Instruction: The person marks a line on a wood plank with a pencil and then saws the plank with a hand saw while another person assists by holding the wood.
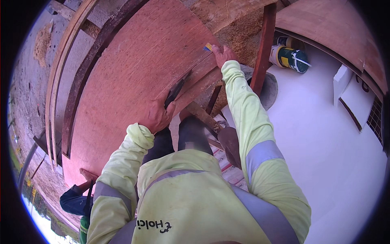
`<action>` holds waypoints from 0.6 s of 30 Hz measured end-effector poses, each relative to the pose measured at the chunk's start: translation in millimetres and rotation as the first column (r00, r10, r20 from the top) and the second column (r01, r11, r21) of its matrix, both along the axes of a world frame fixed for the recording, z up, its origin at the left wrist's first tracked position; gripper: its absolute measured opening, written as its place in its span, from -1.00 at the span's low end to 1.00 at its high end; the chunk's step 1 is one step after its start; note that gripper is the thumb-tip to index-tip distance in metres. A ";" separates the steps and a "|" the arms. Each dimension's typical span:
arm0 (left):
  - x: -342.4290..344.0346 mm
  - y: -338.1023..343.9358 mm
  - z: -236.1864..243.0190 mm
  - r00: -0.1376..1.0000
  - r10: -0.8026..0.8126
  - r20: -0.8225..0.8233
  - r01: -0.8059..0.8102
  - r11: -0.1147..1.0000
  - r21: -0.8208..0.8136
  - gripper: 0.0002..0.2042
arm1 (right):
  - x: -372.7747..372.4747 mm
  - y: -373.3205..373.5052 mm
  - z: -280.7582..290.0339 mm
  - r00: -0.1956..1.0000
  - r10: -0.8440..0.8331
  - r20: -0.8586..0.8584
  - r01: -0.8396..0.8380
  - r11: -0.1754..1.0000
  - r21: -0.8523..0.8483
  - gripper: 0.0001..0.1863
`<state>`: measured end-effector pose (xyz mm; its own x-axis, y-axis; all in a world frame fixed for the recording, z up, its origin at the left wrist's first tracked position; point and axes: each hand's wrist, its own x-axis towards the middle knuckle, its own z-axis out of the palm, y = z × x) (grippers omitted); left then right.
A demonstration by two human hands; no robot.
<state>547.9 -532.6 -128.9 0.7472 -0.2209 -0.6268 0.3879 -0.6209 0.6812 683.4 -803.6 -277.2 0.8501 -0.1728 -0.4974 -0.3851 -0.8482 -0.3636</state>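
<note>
Clasped in the left hand (157, 115): a narrow dark tool (175, 92), by the near edge of a large reddish plywood sheet (134, 61). Farther along, at the fingertips of the right hand (226, 56): a small yellow-and-blue object (208, 46), whether gripped or merely touched, unclear.

Reddish plywood (134, 69), yellow-green shirt (191, 199) with grey bands (265, 154)

Bright daylight, curved edges, black corners

The head camera looks down at the nearby board (134, 77).
</note>
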 end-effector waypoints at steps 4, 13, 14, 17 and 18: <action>-4.9 -10.3 -4.5 0.996 -0.059 0.064 0.056 0.997 0.045 -0.61 | -16.1 -15.9 -25.1 0.996 0.004 0.092 -0.004 1.000 0.006 -0.15; -78.1 71.6 173.5 0.995 0.006 -0.104 0.014 0.981 0.196 -0.49 | -2.3 -22.4 -14.7 0.983 -0.018 -0.182 0.014 1.000 -0.023 0.00; -79.6 74.2 172.9 0.997 -0.007 -0.075 0.021 0.983 0.185 -0.48 | -2.1 -21.9 -14.7 0.982 -0.018 -0.188 0.014 1.000 -0.021 0.00; -56.2 56.5 110.9 0.984 0.005 -0.181 0.024 0.988 0.154 -0.52 | -2.9 -26.2 -13.5 0.985 -0.024 -0.168 0.023 1.000 -0.007 -0.01; -44.4 39.8 68.0 0.995 0.016 -0.095 0.000 0.987 0.163 -0.56 | 2.3 -13.5 -10.7 0.987 -0.012 -0.161 0.015 1.000 0.019 -0.01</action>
